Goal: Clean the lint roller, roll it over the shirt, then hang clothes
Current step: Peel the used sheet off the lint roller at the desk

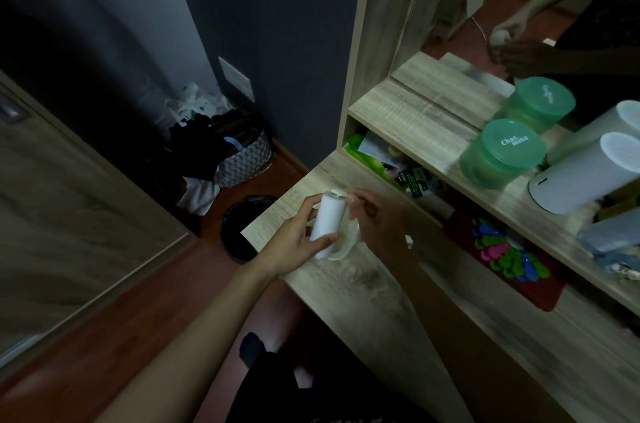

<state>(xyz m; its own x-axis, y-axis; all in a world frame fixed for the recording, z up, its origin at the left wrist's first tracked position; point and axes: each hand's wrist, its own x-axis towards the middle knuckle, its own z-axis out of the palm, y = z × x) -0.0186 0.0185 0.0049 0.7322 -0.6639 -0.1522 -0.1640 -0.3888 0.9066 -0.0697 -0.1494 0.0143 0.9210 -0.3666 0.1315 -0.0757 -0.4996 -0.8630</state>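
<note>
The white lint roller (329,220) stands nearly upright above the left end of the wooden desk (367,287). My left hand (299,237) grips its barrel from the left, thumb low and fingers high. My right hand (375,220) is on the roller's right side, fingers at its top end, holding a pale curved piece (346,244), perhaps a peeled sheet or cover, beside the roller's lower end. No shirt is plainly in view.
A black bin (242,228) sits on the floor left of the desk. Behind it a patterned basket (247,159) holds dark clothes. The shelf carries a green tub (504,152) and a white cylinder (581,173). A mirror stands above, a wardrobe door at left.
</note>
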